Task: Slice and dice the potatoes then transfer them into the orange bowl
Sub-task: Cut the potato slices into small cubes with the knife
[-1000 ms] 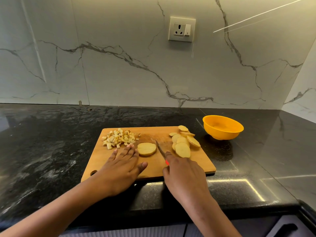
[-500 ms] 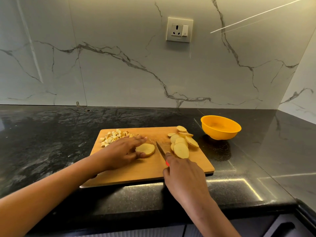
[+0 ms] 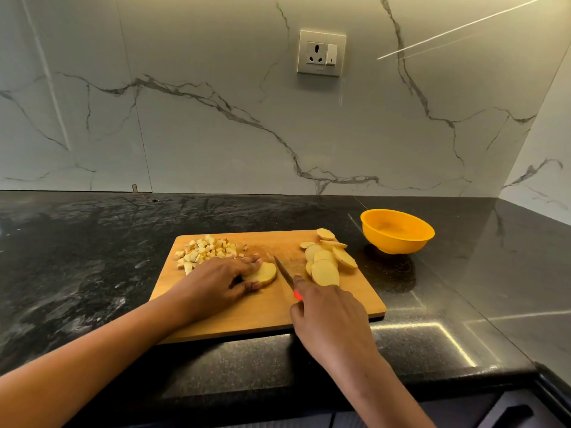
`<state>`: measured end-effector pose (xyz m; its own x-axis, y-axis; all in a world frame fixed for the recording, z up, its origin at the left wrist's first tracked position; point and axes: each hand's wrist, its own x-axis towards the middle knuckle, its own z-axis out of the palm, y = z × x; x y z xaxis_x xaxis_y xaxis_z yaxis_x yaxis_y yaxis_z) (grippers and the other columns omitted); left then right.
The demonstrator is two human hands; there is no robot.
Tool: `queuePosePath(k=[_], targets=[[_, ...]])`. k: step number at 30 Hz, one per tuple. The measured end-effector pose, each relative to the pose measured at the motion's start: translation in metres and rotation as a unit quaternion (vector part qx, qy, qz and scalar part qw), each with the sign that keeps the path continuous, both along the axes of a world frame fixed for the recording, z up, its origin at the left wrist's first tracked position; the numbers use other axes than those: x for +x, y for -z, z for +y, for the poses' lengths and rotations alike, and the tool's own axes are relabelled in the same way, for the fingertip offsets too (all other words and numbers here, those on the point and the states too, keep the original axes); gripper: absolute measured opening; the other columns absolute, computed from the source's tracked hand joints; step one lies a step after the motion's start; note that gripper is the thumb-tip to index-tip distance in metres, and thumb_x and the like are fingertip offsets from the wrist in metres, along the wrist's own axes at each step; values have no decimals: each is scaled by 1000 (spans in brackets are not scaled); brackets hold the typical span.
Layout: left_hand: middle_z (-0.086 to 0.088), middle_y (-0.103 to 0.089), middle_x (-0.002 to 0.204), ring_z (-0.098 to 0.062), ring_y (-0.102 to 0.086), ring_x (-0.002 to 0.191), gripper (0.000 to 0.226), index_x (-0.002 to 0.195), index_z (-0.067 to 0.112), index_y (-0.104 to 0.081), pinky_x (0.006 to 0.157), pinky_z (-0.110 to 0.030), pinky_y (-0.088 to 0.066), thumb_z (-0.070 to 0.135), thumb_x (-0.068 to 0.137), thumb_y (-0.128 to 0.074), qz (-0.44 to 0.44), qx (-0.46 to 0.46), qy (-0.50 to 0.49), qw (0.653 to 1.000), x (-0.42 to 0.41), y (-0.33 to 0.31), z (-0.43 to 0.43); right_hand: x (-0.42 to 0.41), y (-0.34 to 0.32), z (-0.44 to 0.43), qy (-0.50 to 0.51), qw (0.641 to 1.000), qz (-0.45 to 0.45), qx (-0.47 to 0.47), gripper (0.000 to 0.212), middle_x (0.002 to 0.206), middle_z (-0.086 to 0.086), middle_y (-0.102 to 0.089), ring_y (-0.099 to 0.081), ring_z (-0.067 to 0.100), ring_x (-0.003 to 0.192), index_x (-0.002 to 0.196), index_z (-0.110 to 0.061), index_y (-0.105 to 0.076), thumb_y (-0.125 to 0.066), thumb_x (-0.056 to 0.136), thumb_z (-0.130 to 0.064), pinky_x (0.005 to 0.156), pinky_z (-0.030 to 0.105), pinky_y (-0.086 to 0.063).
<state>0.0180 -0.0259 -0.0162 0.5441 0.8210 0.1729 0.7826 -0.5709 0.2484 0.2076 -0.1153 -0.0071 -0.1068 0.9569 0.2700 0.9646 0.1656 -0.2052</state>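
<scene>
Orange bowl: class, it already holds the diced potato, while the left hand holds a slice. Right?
No. In the head view the orange bowl is empty; the diced potato lies on the cutting board. The left hand does hold a slice.

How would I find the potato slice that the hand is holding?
Find the wooden cutting board on the black counter. Near its middle, the left hand holds one round potato slice. It lies alone, unlike the diced pile behind and the overlapping slices at right.

view: head, single | faces: forward and down | near: wooden board [image 3: 265,316] | far: marble wall [image 3: 216,134]
</scene>
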Motion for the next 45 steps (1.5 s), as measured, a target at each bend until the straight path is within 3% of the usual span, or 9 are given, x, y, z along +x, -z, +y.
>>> queuePosePath(k=[7, 11, 18, 21, 26, 29, 33, 38, 45], targets=[[13, -42, 140, -1, -43, 127, 118, 138, 27, -38, 100, -12, -28, 95, 52, 3, -29, 43, -29, 998, -5, 1, -6, -1, -1, 0, -5, 1000, -2, 3, 48, 119, -1, -60, -55, 17, 104, 149, -26, -28, -33, 101, -34, 73, 28, -37], [12, -44, 139, -1, -43, 126, 64, 135, 23, -43, 97, -8, -26, 63, 86, -37, -16, 51, -29, 998, 0, -3, -10, 1, -3, -1, -11, 1000, 7, 1, 48, 120, -3, -60, -55, 16, 103, 148, -28, -29, -34, 101, -34, 73, 27, -37], [12, -40, 143, -1, -43, 127, 55, 137, 23, -41, 102, -12, -28, 52, 90, -41, 13, 52, -34, 998, 2, -5, -14, -4, -1, -3, -10, 1000, -2, 2, 47, 117, -2, -60, -54, 16, 101, 148, -26, -29, -33, 102, -33, 72, 27, -35], [12, -39, 142, -2, -44, 127, 69, 137, 23, -41, 101, -12, -28, 63, 82, -27, 22, 41, -32, 998, 2, -8, -16, -2, -2, -1, 3, 1000, 10, 3, 47, 117, -2, -61, -55, 16, 101, 148, -26, -29, -34, 101, -32, 72, 27, -35], [11, -39, 143, -4, -44, 127, 54, 137, 24, -41, 105, -18, -32, 52, 91, -38, 28, 50, -27, 998, 2, -8, -16, -6, 1, -3, -10, 1000, 4, 8, 47, 114, -3, -61, -54, 15, 99, 148, -26, -28, -33, 101, -32, 73, 27, -36], [14, -38, 142, -3, -45, 126, 85, 137, 26, -41, 102, -15, -32, 70, 69, -14, 26, 44, -27, 998, 3, -10, -18, -1, -1, -2, 6, 1000, 15, 18, 48, 116, -4, -61, -55, 15, 100, 149, -29, -27, -33, 101, -34, 72, 27, -35], [12, -42, 142, -4, -47, 125, 83, 136, 30, -42, 104, -21, -36, 75, 72, -13, 25, 59, -21, 998, 1, -6, -15, -5, 0, -9, -5, 999, 17, 31, 50, 111, -4, -63, -56, 14, 94, 150, -33, -22, -33, 101, -34, 73, 27, -40], [15, -39, 143, -2, -47, 124, 118, 135, 35, -43, 100, -20, -38, 86, 53, 24, 28, 77, -4, 997, -2, -3, -13, -9, 3, -9, -15, 1000, 2, 24, 51, 109, -4, -62, -56, 15, 94, 151, -32, -20, -33, 102, -35, 70, 27, -37], [14, -40, 143, -1, -43, 127, 92, 136, 34, -42, 96, -10, -27, 77, 69, 4, 42, 86, 0, 995, 0, -6, -13, -6, 0, -7, -40, 998, -22, 31, 49, 109, -3, -62, -47, 14, 85, 150, -30, -23, -33, 102, -33, 70, 27, -36]])
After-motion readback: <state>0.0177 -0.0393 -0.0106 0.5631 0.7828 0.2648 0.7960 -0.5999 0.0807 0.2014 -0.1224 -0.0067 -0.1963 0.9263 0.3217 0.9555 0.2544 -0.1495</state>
